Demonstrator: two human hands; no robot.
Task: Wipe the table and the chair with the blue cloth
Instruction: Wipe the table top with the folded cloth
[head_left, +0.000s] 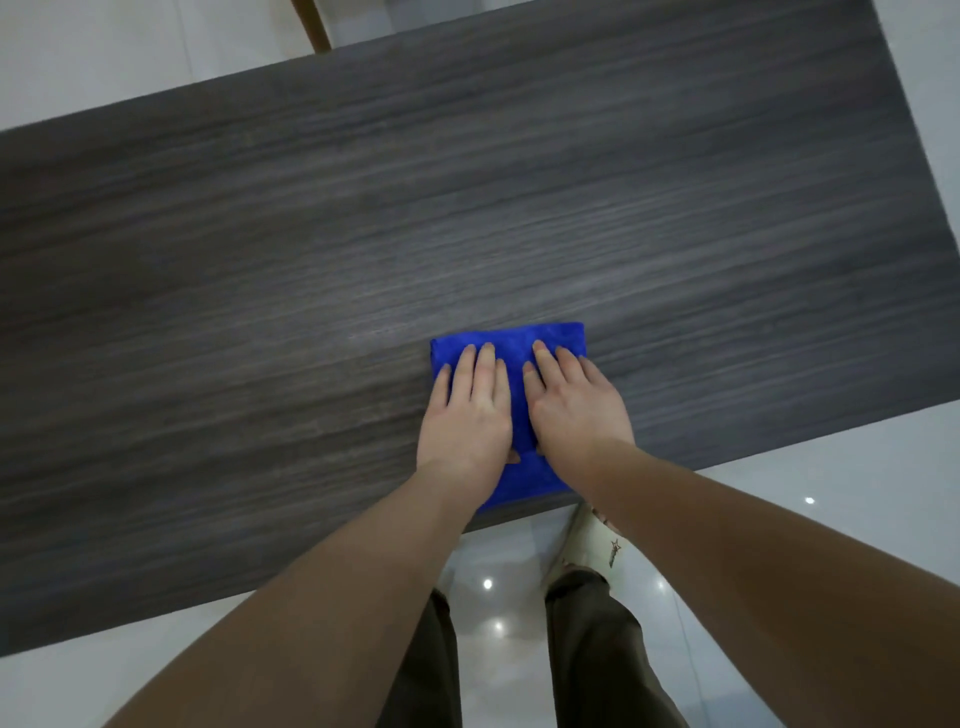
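I am looking down on the counter (363, 218) and the wiping of it is the step in hand. The cloth (519, 348), folded into a thick blue pad, is lying on the dark wood close to the near edge, right of middle. Both hands are pressing it flat: the left hand (467, 410) is covering its left half, the right hand (574, 405) its right half, and the fingers (485, 364) are lying straight and released on top, gripping nothing.

I judge the counter is only partly done, since most of it lies beyond the cloth and to the left. The next move is calling for steady downward pressure while sliding the pad, keeping its folds together.

I am seeing no containers. A brown wooden piece (311, 23) is showing past the far edge; I cannot tell whether it belongs to the chair.
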